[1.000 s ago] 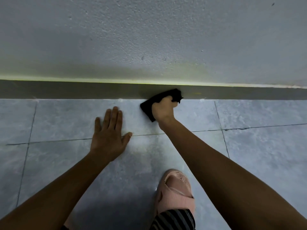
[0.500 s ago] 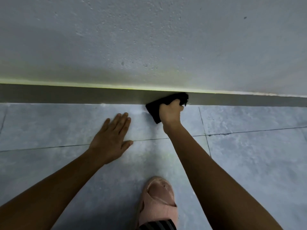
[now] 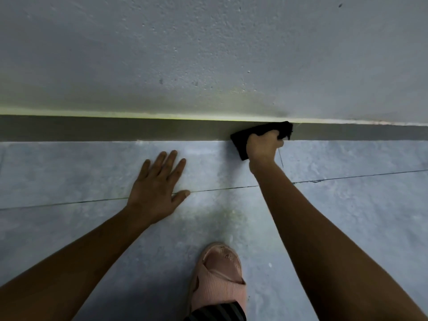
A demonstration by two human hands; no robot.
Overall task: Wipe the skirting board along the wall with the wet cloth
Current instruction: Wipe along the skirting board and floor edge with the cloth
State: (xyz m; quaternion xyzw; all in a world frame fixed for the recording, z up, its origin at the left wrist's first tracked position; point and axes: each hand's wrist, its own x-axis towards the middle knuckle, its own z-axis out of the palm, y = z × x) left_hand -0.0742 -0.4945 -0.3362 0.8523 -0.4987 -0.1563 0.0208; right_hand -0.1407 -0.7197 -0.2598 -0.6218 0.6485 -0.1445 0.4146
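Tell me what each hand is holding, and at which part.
The right hand grips the crumpled black cloth around its bunched middle, against the dark skirting board. The left hand holds nothing.

left hand [image 3: 157, 188] flat, palm down, fingers spread. right hand [image 3: 262, 147] curled round cloth [image 3: 240, 138], arm outstretched; thumb probably tucked under.

Rough, pitted plaster on the wall [image 3: 208, 54], matt all over. Skirting board [image 3: 115, 128] looks smooth and dull grey. Black cloth [image 3: 250, 135], soft and matt. Floor [image 3: 347, 205] tiles smooth, faint sheen. Slipper [image 3: 217, 281] is ribbed pink knit.
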